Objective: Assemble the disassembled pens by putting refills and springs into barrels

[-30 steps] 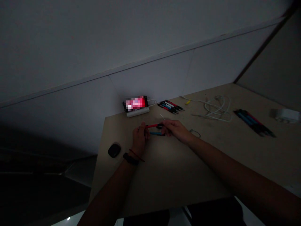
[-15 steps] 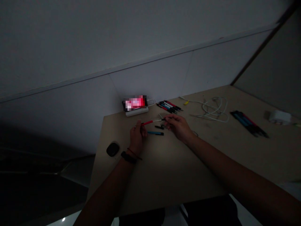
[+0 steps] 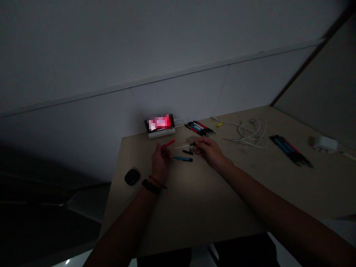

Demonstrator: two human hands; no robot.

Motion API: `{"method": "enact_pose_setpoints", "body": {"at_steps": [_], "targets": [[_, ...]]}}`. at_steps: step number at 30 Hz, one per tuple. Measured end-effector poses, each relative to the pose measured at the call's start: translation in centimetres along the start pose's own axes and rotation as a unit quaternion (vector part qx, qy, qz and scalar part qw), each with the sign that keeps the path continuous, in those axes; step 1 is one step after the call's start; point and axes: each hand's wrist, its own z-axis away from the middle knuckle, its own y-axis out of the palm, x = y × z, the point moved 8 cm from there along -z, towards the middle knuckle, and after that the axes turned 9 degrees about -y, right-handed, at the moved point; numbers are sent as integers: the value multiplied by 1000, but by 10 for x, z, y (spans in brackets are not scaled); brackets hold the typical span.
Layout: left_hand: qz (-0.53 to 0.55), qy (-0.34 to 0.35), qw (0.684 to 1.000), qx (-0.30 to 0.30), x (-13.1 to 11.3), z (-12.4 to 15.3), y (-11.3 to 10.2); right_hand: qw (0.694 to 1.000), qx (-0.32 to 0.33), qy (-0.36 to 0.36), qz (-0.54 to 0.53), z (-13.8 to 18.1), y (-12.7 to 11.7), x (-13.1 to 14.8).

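My left hand (image 3: 160,158) is closed around a red pen barrel (image 3: 168,144), its free end pointing up and right. Between the fingertips of my right hand (image 3: 208,151) is a thin white pen refill (image 3: 182,147) with a black tip piece at its held end. The refill and the barrel are apart. Under the hands lie a blue pen barrel (image 3: 183,159), close to my left fingers, and a small black pen part (image 3: 187,152), close to my right fingers. Another thin pale refill (image 3: 190,139) lies just beyond my right fingertips.
At the wall, a lit phone (image 3: 160,123) leans on a white stand (image 3: 161,133). Several pens (image 3: 199,128) lie beside it. Farther right are a coiled white cable (image 3: 251,133), more pens (image 3: 290,151) and a white charger (image 3: 325,144). A black rounded case (image 3: 132,177) sits at left.
The white refill has come out of the red barrel's end. My left hand has tilted the barrel upward, and a gap now separates the two.
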Motion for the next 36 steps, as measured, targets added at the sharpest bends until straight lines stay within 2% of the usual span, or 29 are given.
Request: {"method": "enact_pose_setpoints", "body": {"at_steps": [4,9,12,17,26,30,36], "targets": [[-127,30,991,11,2,5,6,999,42,-11,13,3,8,1],[-302,80,949,46,2,16,19,998,59,-24,10,4,10,2],[-347,101,930,61,1,20,23,997,73,-25,18,3,11,1],[-356,105,926,73,2,20,25,998,57,-26,11,2,8,1],[-300,95,949,-3,-7,20,15,998,-37,-51,-24,-3,-9,10],[-289,108,951,-18,-10,22,14,997,-53,-54,-30,-3,-11,15],[-272,101,956,-31,-7,17,8,995,-72,-62,30,-5,-19,14]]}}
